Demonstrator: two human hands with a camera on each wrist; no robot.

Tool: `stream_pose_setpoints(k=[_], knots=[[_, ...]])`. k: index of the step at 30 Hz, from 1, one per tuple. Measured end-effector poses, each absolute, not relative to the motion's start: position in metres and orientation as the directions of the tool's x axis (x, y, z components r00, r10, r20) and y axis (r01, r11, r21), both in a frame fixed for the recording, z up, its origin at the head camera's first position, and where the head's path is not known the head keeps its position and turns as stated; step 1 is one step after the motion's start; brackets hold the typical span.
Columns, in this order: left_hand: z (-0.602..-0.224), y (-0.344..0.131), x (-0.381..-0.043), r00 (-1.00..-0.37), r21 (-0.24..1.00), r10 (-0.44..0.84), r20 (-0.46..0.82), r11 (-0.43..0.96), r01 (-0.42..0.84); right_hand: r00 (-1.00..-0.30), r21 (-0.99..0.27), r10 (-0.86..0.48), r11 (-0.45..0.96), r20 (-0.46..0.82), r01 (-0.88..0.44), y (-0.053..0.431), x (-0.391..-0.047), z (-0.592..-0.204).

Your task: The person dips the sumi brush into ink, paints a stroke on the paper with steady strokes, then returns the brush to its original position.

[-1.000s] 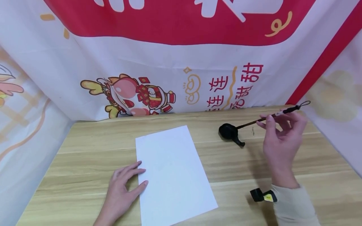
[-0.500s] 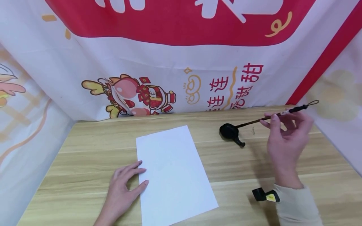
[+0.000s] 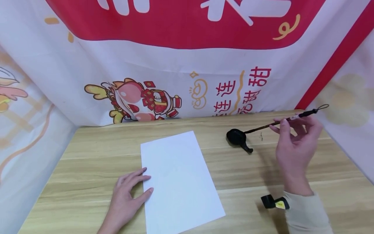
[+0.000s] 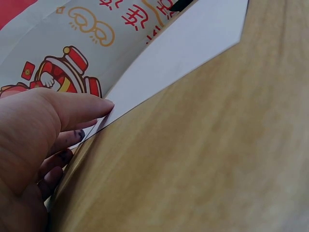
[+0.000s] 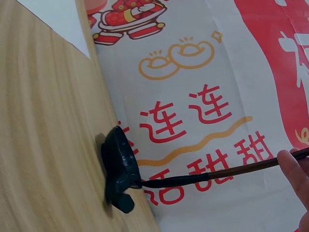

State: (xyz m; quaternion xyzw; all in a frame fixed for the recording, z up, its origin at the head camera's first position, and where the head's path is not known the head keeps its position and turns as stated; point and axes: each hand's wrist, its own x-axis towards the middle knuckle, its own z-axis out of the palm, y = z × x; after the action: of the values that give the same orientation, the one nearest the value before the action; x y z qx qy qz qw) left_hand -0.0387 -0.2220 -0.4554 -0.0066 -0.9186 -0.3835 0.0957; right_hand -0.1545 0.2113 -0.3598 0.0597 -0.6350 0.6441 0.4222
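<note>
My right hand [image 3: 298, 146] pinches a calligraphy brush [image 3: 264, 126] by its shaft, at the right of the head view. The dark bristle end lies at the rim of a small black ink dish [image 3: 235, 136] with a curved handle; the right wrist view shows the bristles [image 5: 176, 181] meeting that rim. A blank white sheet of paper [image 3: 181, 182] lies tilted on the table. My left hand [image 3: 127, 196] rests at its left edge, fingers spread and fingertips on the paper. Dark smudges mark some left fingers [image 4: 65, 154] in the left wrist view.
Wood-grain table [image 3: 87, 162] meets a printed cloth backdrop [image 3: 181, 81] along its far edge, with more cloth at both sides. A black wrist device [image 3: 274, 202] with a yellow label juts from the right sleeve [image 3: 306, 211]. A small dark mark [image 3: 261, 136] lies near the dish.
My right hand and the brush have shifted slightly to the right, mostly in the first half second, with the bristles still at the dish's rim. Left hand and paper stay in place.
</note>
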Motion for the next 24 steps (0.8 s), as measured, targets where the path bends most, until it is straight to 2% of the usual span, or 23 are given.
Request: stream_pose_setpoints(k=[4, 12, 20, 24], knots=[[-0.455, -0.222, -0.039, -0.982, 0.702, -0.063, 0.177, 0.707, 0.082, -0.62, -0.749, 0.485, 0.122, 0.617, -0.651, 0.213, -0.153, -0.355], [-0.456, -0.223, -0.038, -0.982, 0.703, -0.066, 0.177, 0.707, 0.079, -0.648, -0.765, 0.436, 0.174, 0.625, -0.621, 0.208, -0.156, -0.361], [-0.455, -0.223, -0.038, -0.983, 0.703, -0.068, 0.168, 0.707, 0.071, -0.624, -0.755, 0.446, 0.22, 0.641, -0.618, 0.213, -0.156, -0.363], [-0.455, -0.222, -0.038, -0.982, 0.702, -0.068, 0.175, 0.708, 0.076, -0.617, -0.741, 0.474, 0.121, 0.628, -0.661, 0.214, -0.153, -0.355]])
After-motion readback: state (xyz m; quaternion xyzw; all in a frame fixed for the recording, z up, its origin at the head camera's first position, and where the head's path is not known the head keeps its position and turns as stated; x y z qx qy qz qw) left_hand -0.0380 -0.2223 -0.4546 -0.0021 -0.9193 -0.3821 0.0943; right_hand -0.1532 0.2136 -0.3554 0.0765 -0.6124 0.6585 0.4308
